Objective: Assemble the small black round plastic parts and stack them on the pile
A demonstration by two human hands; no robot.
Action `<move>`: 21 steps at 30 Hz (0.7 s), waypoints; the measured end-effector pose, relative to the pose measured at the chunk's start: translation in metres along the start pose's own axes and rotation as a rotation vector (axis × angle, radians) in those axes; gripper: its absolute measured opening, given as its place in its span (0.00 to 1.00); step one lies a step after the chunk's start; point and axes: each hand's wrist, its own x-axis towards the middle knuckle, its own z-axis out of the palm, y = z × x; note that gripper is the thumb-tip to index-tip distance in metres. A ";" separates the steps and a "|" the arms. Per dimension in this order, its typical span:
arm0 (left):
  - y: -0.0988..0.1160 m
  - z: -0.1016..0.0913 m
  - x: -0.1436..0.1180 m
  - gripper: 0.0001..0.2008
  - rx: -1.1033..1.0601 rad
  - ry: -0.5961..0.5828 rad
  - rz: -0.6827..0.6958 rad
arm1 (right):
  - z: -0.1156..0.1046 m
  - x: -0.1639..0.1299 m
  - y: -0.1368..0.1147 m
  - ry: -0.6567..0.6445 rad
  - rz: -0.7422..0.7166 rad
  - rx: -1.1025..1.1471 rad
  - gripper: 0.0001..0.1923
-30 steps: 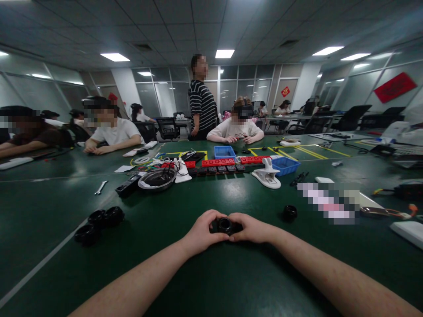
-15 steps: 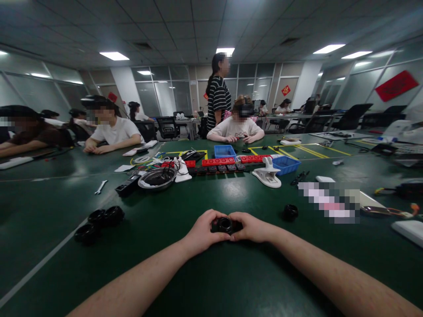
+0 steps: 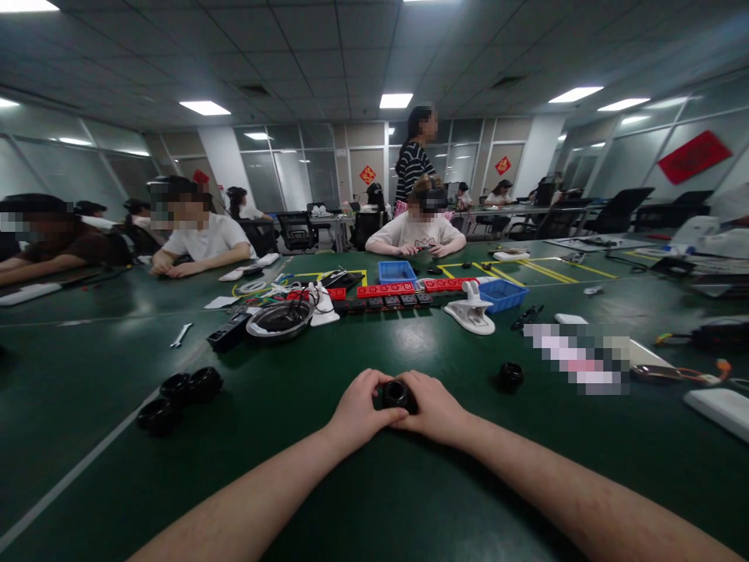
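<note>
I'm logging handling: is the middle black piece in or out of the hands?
In: the left hand and right hand curl around the black piece, which shows between them.

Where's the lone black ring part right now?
Head view: the lone black ring part sits on the green table, right of the right hand, which grips a similar black part, and nearer the wearer than the white clip stand.

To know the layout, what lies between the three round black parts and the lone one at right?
In the head view: left hand and right hand, holding another black part.
</note>
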 end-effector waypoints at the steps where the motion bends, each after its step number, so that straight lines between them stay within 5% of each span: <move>1: -0.001 -0.002 0.000 0.17 -0.012 -0.027 0.012 | -0.003 0.000 0.003 -0.031 -0.054 0.074 0.25; 7: -0.003 -0.008 0.001 0.19 -0.105 -0.162 0.077 | -0.015 0.003 0.017 -0.241 -0.177 0.310 0.17; 21: 0.005 -0.019 0.002 0.19 -0.078 -0.259 0.164 | -0.018 0.006 0.021 -0.299 -0.143 0.402 0.16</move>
